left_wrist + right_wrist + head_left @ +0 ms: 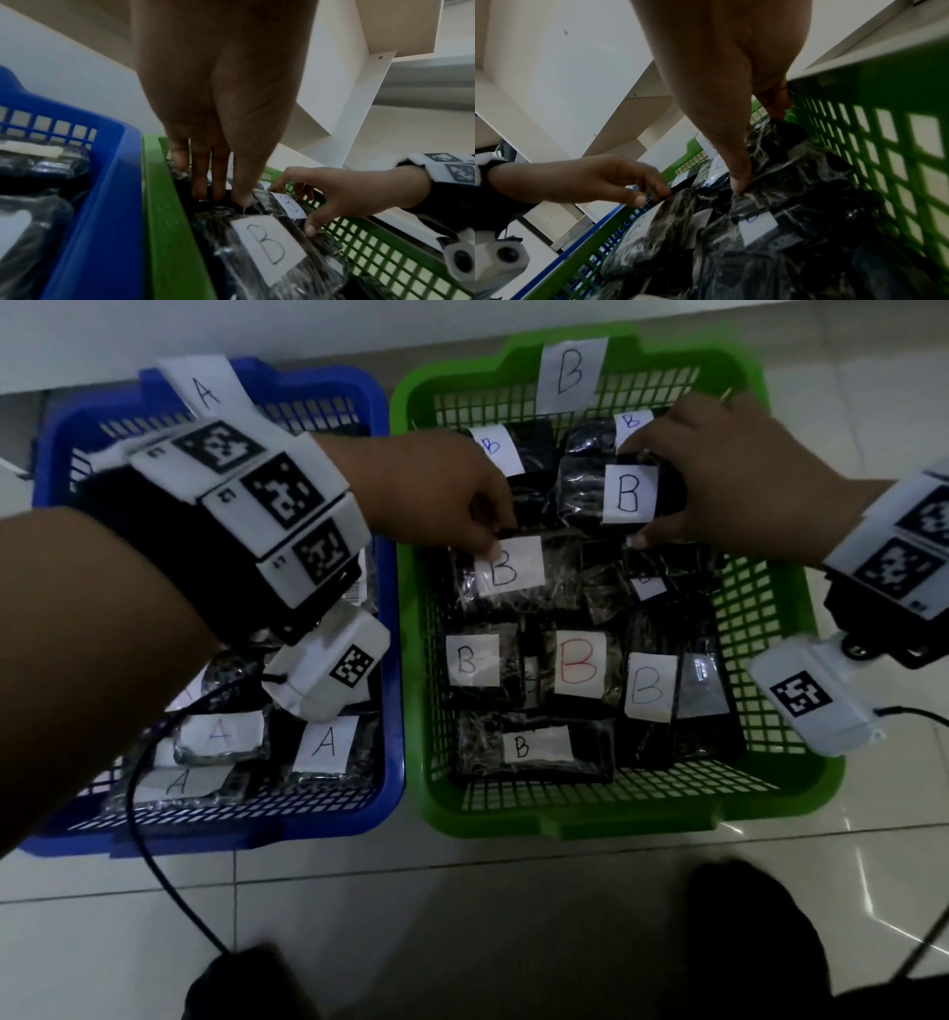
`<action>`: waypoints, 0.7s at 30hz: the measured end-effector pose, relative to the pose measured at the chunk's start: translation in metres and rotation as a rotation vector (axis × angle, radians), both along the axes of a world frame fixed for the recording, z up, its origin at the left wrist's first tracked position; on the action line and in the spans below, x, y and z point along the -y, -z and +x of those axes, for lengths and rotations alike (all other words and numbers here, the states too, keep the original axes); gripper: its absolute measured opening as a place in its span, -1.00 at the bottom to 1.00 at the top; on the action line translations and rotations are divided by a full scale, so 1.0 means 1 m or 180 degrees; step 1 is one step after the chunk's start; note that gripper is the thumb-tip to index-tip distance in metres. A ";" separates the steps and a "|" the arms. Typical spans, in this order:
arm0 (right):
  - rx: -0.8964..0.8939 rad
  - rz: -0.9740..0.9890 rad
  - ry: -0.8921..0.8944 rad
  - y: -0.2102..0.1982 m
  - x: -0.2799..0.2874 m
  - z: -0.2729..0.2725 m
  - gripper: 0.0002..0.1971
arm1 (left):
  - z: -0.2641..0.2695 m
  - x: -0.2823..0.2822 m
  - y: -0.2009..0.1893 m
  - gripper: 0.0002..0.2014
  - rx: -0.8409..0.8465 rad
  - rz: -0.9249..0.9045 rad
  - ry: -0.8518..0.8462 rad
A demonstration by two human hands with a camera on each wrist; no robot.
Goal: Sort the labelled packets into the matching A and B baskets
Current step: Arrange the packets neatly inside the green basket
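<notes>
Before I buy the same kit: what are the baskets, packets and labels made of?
Green basket and blue basket: moulded plastic lattice, slightly glossy. Packets: dark contents in clear crinkly film, by the glints. Labels: matte white paper, handwritten, probably.

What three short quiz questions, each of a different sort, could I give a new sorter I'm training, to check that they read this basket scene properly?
1. True or false: both hands are over the blue basket.
2. Multiple choice: the one label written in red lies in (a) the blue basket, (b) the green basket, (c) on the floor.
3. Short answer: which letter is on the packet that the right hand grips?

Key
1. False: the left hand and the right hand are both over the green basket.
2. b
3. B
</notes>
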State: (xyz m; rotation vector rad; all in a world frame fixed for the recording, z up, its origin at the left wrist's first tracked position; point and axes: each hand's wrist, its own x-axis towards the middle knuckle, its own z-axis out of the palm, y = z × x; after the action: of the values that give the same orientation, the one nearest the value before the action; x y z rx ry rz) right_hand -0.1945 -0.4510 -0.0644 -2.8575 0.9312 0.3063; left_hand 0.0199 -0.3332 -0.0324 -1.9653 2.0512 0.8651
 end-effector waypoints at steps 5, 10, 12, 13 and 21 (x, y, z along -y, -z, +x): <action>0.0051 0.0124 0.0011 -0.002 0.001 -0.001 -0.17 | 0.014 0.007 0.006 -0.51 0.0722 -0.0998 -0.0212; -0.0056 0.0287 -0.0251 -0.006 0.007 0.001 -0.22 | 0.016 0.010 0.011 -0.57 0.0921 -0.1047 -0.0271; -0.0070 0.0272 -0.0210 -0.004 0.010 0.003 -0.21 | 0.015 0.008 0.012 -0.59 0.0970 -0.1094 -0.0259; -0.0058 0.0289 -0.0126 -0.002 0.010 0.004 -0.20 | 0.014 0.007 0.012 -0.60 0.0956 -0.1167 -0.0202; 0.0178 0.0345 -0.0109 0.000 -0.008 0.016 -0.23 | -0.015 -0.008 0.008 -0.20 0.0791 0.0027 0.0724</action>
State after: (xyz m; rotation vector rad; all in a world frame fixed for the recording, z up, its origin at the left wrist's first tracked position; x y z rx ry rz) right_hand -0.1782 -0.4426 -0.0642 -2.7703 0.8301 0.2699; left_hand 0.0051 -0.3253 -0.0408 -1.6936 2.0661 0.5512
